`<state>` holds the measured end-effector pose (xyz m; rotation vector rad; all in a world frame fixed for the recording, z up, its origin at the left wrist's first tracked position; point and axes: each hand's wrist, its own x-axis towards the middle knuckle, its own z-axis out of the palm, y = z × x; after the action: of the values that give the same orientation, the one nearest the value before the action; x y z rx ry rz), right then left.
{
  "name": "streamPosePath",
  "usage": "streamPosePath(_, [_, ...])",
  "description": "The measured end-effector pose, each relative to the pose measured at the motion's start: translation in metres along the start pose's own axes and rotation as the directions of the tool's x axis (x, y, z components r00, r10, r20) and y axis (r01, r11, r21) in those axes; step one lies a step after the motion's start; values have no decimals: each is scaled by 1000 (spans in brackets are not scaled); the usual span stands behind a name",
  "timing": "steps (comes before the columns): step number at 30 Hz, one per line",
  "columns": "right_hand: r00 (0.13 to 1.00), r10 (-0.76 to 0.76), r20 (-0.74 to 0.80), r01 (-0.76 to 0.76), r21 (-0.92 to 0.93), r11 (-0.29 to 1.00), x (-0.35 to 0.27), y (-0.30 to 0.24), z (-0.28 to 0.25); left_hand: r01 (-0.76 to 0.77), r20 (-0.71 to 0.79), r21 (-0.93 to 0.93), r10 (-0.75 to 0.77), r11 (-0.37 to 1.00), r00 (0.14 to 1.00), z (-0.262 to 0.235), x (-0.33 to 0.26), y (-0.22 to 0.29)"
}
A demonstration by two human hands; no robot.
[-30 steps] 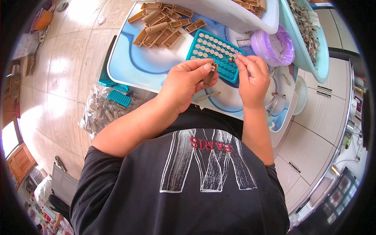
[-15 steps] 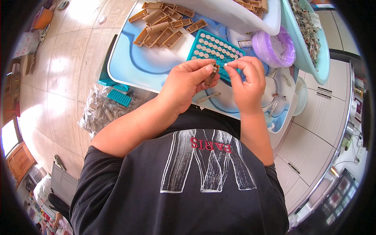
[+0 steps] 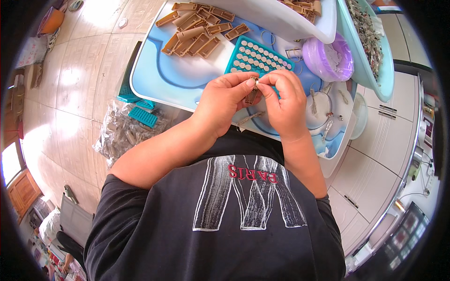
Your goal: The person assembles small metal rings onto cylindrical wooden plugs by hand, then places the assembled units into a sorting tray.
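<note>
My left hand [image 3: 220,96] pinches a small brown hollow plastic casing [image 3: 251,97] between thumb and fingers, its open side toward me. My right hand [image 3: 287,105] is closed in a pinch at the casing's top end, on a small round silver disc [image 3: 257,81] that looks like a button cell. The fingertips partly hide the disc; whether it sits inside the casing I cannot tell. Just beyond both hands lies a teal tray [image 3: 232,59] holding rows of similar silver discs.
Brown casings [image 3: 190,43] are heaped on the blue-and-white table [image 3: 183,86] at far left. A purple basket [image 3: 315,60], a white bin [image 3: 281,21] and a pale green tub [image 3: 385,70] stand beyond, toward the right. Wired parts [image 3: 328,126] lie right of my right hand.
My right hand has moved left from over the teal tray, bringing the silver disc to the casing. The left hand stays almost in place, still gripping the casing.
</note>
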<state>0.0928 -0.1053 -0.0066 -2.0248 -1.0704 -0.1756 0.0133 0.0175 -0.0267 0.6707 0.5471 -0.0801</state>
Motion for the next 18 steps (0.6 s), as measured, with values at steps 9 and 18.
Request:
streamPosePath(9, [999,22,30,-21,-14,1000,-1,-2,0,-61,-13,-23,60,998,998,4,-4,0])
streamPosePath(18, [988,1,155,14,-94,996,58,-4,17,9,7,24,-10,1000,1000,-4,-12,2])
